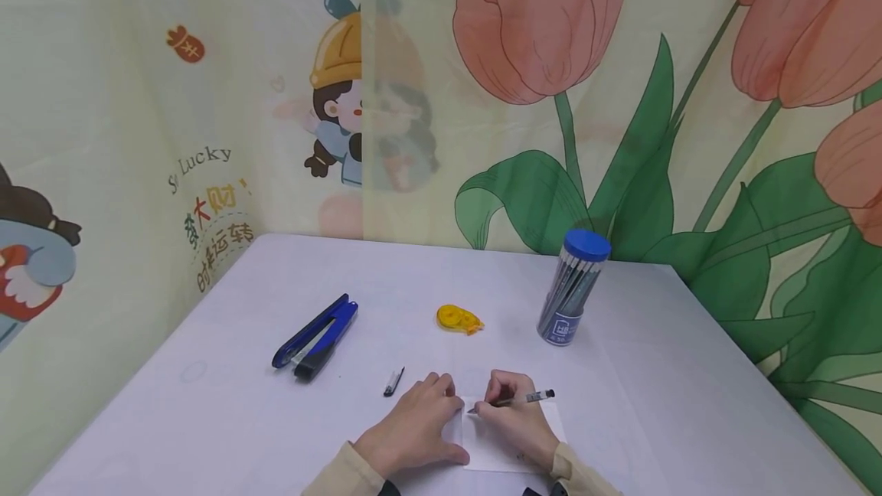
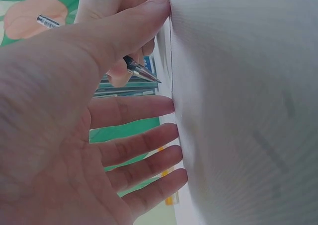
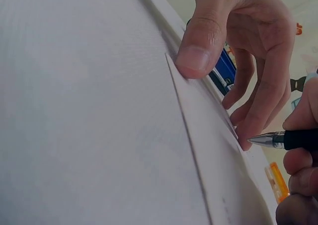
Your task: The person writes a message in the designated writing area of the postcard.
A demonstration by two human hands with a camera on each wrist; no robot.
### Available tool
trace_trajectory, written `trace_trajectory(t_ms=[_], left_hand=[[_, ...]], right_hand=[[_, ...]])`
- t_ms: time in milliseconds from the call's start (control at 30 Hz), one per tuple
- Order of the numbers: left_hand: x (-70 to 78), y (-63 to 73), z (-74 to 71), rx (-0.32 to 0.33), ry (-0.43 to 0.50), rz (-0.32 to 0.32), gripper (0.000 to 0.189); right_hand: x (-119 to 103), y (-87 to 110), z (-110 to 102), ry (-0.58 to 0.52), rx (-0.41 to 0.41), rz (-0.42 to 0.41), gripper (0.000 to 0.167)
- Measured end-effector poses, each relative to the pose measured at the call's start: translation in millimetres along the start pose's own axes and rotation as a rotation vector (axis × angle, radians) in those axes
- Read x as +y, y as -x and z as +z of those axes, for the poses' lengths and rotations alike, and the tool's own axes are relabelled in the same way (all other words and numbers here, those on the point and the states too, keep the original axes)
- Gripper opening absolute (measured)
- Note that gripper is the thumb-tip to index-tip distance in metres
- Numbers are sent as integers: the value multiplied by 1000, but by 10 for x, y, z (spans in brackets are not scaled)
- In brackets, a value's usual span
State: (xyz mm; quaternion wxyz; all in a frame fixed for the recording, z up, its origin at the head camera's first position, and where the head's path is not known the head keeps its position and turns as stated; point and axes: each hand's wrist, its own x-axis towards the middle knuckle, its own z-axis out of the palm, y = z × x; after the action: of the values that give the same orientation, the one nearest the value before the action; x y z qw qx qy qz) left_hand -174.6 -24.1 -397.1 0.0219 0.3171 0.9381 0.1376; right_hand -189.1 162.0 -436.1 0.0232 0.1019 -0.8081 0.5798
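Observation:
My right hand pinches a gel pen with a black grip, its metal tip down at the upper left part of a white sheet of paper. Small dark marks show near the sheet's lower edge. My left hand rests along the sheet's left edge, thumb and fingertips touching down there with the fingers spread and nearly straight. Just beyond the left hand lies the pen cap, clear with a dark clip.
A blue and black stapler lies at the left. Farther back is a yellow correction tape. At the back right stands a clear tub of pencils with a blue lid. A printed curtain hangs behind the white table.

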Motion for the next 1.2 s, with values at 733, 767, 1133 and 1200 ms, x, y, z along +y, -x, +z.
trace_trajectory(t_ms=[733, 767, 1133, 1200], left_hand=[[-24, 8, 27, 24, -2, 9, 60], [-25, 8, 27, 24, -2, 9, 60], [-23, 5, 30, 22, -2, 9, 60], [-23, 8, 31, 24, -3, 9, 60]], right_hand=[[-28, 7, -10, -53, -4, 21, 18], [-30, 5, -10, -52, -6, 25, 18], [-9, 4, -12, -31, -20, 36, 18], [-8, 2, -13, -27, -21, 39, 18]])
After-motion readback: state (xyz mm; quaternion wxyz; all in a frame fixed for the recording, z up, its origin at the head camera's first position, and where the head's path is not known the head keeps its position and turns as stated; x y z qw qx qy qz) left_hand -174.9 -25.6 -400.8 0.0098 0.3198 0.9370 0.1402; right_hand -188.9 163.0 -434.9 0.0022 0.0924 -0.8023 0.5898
